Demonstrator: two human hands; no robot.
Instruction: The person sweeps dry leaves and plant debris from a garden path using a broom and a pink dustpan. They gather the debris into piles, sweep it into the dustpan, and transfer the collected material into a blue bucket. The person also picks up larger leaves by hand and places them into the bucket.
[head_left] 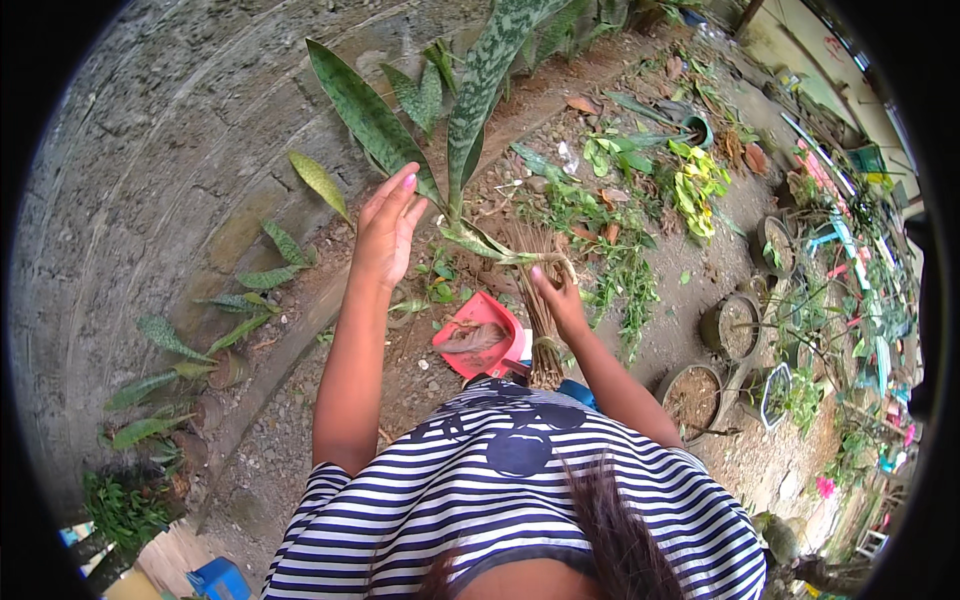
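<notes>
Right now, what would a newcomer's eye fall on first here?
First, the tall mottled plant, whose leaves reach the picture's top edge. Then the red dustpan below it, near the middle, with a dry leaf inside, and the bright yellow-green leaves at upper right.

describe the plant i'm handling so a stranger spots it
Right of the grey wall are the left hand and right hand. The tall mottled plant rises from between them. Unlike the smaller plants along the wall's foot, its pale base runs to the right hand.
</notes>
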